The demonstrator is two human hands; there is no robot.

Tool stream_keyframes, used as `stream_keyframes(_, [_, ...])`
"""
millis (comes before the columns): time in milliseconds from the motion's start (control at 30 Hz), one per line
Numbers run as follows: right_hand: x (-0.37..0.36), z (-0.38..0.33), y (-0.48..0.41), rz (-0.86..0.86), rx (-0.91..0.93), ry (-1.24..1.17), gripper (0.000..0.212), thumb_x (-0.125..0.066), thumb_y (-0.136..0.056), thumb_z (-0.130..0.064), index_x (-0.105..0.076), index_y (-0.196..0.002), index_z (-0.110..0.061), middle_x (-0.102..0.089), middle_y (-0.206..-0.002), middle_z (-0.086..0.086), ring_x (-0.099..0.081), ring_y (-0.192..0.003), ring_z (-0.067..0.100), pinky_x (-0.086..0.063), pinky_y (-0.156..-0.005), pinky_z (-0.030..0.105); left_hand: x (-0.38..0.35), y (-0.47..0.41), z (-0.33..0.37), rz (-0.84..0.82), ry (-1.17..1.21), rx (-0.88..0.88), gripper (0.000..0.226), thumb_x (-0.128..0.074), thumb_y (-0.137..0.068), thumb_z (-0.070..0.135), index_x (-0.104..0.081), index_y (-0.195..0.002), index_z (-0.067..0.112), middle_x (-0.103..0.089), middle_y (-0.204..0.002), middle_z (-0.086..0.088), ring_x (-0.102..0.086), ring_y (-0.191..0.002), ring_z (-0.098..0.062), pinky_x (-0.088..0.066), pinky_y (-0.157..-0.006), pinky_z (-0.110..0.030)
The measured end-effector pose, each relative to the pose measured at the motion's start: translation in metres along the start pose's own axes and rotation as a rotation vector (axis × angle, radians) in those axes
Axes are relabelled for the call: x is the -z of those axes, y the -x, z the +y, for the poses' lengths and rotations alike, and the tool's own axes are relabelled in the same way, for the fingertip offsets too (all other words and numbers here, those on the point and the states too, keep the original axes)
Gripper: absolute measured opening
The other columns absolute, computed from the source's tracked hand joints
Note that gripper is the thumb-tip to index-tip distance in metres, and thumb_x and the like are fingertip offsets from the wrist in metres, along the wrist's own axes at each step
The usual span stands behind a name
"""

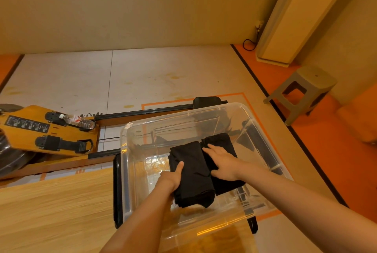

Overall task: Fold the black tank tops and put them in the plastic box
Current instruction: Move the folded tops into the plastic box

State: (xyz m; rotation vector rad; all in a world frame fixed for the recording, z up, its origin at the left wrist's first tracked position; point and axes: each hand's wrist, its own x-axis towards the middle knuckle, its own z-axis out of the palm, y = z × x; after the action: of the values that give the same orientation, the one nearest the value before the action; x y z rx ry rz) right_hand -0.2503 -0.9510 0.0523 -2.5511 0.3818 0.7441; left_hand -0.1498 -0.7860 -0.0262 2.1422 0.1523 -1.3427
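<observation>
Two folded black tank tops lie side by side inside the clear plastic box (130, 171). My left hand (172, 176) grips the left folded top (192, 173) at its left edge, thumb on top and fingers hidden under the cloth. My right hand (221, 161) lies flat, fingers spread, on the right folded top (220, 142), pressing it down beside the left one.
The box sits on a black-framed stand next to a wooden table (55, 207). A wooden rowing machine (40, 130) with a plastic bottle (78, 121) on it lies at the left. A grey plastic stool (306, 91) stands at the right.
</observation>
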Motion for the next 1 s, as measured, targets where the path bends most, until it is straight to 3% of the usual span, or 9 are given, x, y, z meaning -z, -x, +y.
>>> stream_keyframes(100, [-0.003, -0.013, 0.002, -0.04, 0.061, -0.02, 0.1, -0.063, -0.087, -0.049, 0.009, -0.153, -0.025, 0.02, -0.159, 0.002, 0.014, -0.147, 0.022, -0.005, -0.119, 0.039, -0.005, 0.003, 0.001, -0.069, 0.04, 0.013, 0.088, -0.034, -0.089, 0.071, -0.034, -0.143, 0.002, -0.05, -0.137, -0.023, -0.052, -0.121, -0.04, -0.042, -0.105, -0.049])
stream_keyframes(200, [-0.015, -0.02, 0.001, -0.099, 0.108, 0.171, 0.116, -0.07, -0.077, -0.056, 0.015, -0.151, -0.029, 0.032, -0.155, 0.006, 0.023, -0.144, 0.023, 0.002, -0.119, 0.042, -0.007, 0.007, 0.004, -0.089, 0.08, 0.003, 0.077, -0.033, -0.094, 0.064, -0.026, -0.147, 0.008, -0.045, -0.141, -0.022, -0.05, -0.123, -0.041, -0.042, -0.104, -0.052])
stream_keyframes(400, [-0.018, -0.015, -0.017, 0.008, -0.01, 0.435, 0.129, -0.067, -0.071, -0.069, 0.023, -0.149, -0.02, 0.032, -0.153, 0.017, 0.03, -0.141, 0.03, 0.014, -0.115, 0.044, -0.005, 0.014, 0.015, -0.062, 0.17, -0.095, 0.074, -0.032, -0.098, 0.057, -0.009, -0.153, 0.015, -0.035, -0.149, -0.019, -0.044, -0.128, -0.041, -0.046, -0.097, -0.05])
stream_keyframes(500, [-0.018, -0.017, -0.015, 0.057, 0.047, 0.563, 0.133, -0.061, -0.068, -0.077, 0.02, -0.149, -0.011, 0.037, -0.149, 0.015, 0.033, -0.139, 0.029, 0.018, -0.113, 0.042, -0.007, 0.016, 0.013, -0.016, -0.027, -0.115, 0.078, -0.032, -0.097, 0.059, -0.004, -0.152, 0.011, -0.037, -0.149, -0.019, -0.044, -0.129, -0.039, -0.041, -0.104, -0.049])
stream_keyframes(600, [-0.019, -0.023, -0.011, 0.013, 0.117, 0.57, 0.132, -0.037, -0.062, -0.092, 0.019, -0.149, -0.009, 0.037, -0.149, 0.014, 0.037, -0.136, 0.026, 0.02, -0.113, 0.04, -0.004, 0.019, 0.012, 0.067, -0.3, -0.178, 0.083, -0.039, -0.094, 0.061, -0.006, -0.151, 0.01, -0.042, -0.146, -0.018, -0.049, -0.126, -0.036, -0.042, -0.105, -0.045])
stream_keyframes(667, [-0.023, -0.023, -0.01, -0.053, 0.109, 0.552, 0.13, -0.025, -0.06, -0.094, 0.021, -0.149, -0.012, 0.035, -0.152, 0.015, 0.039, -0.134, 0.025, 0.018, -0.114, 0.041, 0.001, 0.025, 0.015, 0.027, -0.393, -0.153, 0.08, -0.045, -0.095, 0.055, -0.009, -0.149, 0.007, -0.042, -0.145, -0.02, -0.05, -0.125, -0.035, -0.043, -0.103, -0.043])
stream_keyframes(767, [-0.033, -0.024, -0.011, -0.125, 0.04, 0.652, 0.118, -0.043, -0.076, -0.082, 0.027, -0.147, -0.017, 0.039, -0.149, 0.014, 0.036, -0.137, 0.029, 0.015, -0.115, 0.044, 0.0, 0.032, 0.013, -0.059, -0.486, -0.062, 0.072, -0.044, -0.098, 0.049, -0.017, -0.145, 0.002, -0.041, -0.144, -0.022, -0.048, -0.129, -0.035, -0.04, -0.107, -0.041])
stream_keyframes(900, [-0.033, -0.028, -0.018, -0.133, 0.002, 0.684, 0.121, -0.052, -0.076, -0.077, 0.031, -0.145, -0.02, 0.042, -0.147, 0.013, 0.038, -0.136, 0.028, 0.016, -0.114, 0.044, -0.005, 0.034, 0.01, -0.046, -0.515, -0.1, 0.072, -0.044, -0.099, 0.045, -0.015, -0.148, 0.001, -0.038, -0.147, -0.021, -0.042, -0.133, -0.034, -0.036, -0.108, -0.037])
stream_keyframes(1000, [-0.028, -0.027, -0.018, -0.133, 0.027, 0.633, 0.124, -0.054, -0.074, -0.077, 0.03, -0.145, -0.021, 0.041, -0.149, 0.011, 0.039, -0.135, 0.025, 0.019, -0.112, 0.041, -0.003, 0.031, 0.01, 0.004, -0.643, -0.133, 0.08, -0.042, -0.097, 0.054, -0.013, -0.149, 0.0, -0.039, -0.147, -0.021, -0.043, -0.132, -0.034, -0.037, -0.107, -0.038])
